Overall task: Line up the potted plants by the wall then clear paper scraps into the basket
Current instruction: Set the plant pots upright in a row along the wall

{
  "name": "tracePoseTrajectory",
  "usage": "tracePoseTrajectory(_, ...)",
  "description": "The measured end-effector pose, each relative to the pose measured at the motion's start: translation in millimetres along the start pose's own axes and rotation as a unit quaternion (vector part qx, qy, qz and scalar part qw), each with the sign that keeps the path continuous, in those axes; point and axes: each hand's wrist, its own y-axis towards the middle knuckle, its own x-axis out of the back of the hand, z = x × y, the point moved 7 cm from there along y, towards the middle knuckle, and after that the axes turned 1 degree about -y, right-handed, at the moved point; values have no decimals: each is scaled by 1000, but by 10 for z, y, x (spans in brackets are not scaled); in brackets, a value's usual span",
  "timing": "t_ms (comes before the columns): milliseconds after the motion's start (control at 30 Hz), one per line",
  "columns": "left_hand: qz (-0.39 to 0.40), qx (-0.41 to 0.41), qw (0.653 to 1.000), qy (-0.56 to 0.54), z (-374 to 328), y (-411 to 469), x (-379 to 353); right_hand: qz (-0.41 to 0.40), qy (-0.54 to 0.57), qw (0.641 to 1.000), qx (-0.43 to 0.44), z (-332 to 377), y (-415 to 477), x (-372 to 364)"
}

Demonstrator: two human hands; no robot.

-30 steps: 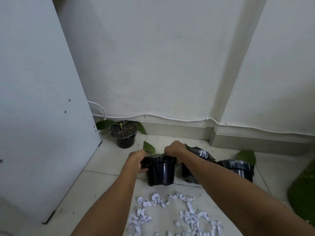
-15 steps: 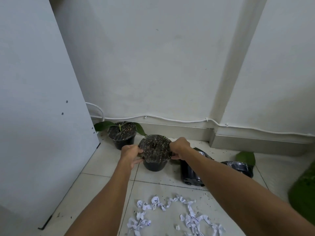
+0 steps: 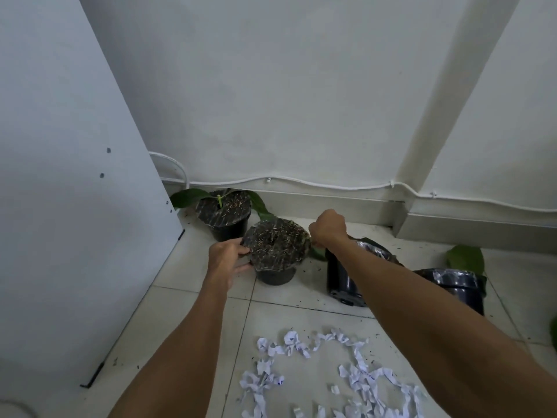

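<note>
A black potted plant [image 3: 275, 251] stands on the floor tiles, its soil top facing me. My left hand [image 3: 226, 257] grips its left rim and my right hand [image 3: 327, 229] holds its right rim. Another black pot with green leaves [image 3: 224, 212] stands behind it, close to the wall. To the right are two more black pots: one [image 3: 346, 279] partly behind my right forearm, and one [image 3: 455, 286] farther right with a green leaf behind it. White paper scraps [image 3: 325, 378] lie scattered on the tiles near me. No basket is in view.
A tall white panel [image 3: 66, 206] fills the left side and reaches the floor. A white cable [image 3: 301, 184] runs along the wall above the skirting. A wall column [image 3: 422, 152] juts out at right. Something green [image 3: 554, 330] shows at the right edge.
Both hands carried the pot away from me toward the wall, beside the leafy pot. It tipped so its soil top now faces me, and the view shifted slightly.
</note>
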Motion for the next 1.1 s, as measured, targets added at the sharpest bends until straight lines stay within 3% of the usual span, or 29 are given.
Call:
tracePoseTrajectory(200, 24, 10, 999, 45, 36, 95, 122, 38, -132, 986, 91, 209, 154, -234)
tracePoseTrajectory(400, 56, 21, 998, 29, 74, 197, 129, 176, -188, 939, 229, 320, 387, -649)
tracePoseTrajectory(533, 41, 14, 998, 34, 90, 289, 259, 228, -133, 940, 217, 281, 553, -721)
tracePoseTrajectory(633, 28, 14, 999, 38, 114, 354, 384, 264, -211, 918, 207, 102, 519, -935)
tracePoseTrajectory(700, 18, 20, 999, 31, 125, 392, 439, 261, -242, 907, 225, 52, 456, -1067)
tracePoseTrajectory(833, 28, 22, 999, 27, 117, 420, 463, 195, -208, 915, 285, 191, 399, -1115)
tracePoseTrajectory(900, 32, 21, 999, 25, 117, 419, 471, 204, -200, 907, 309, 236, 353, -1170)
tracePoseTrajectory(1100, 35, 21, 999, 21, 108, 385, 484, 237, -231, 903, 274, 168, 379, -1219)
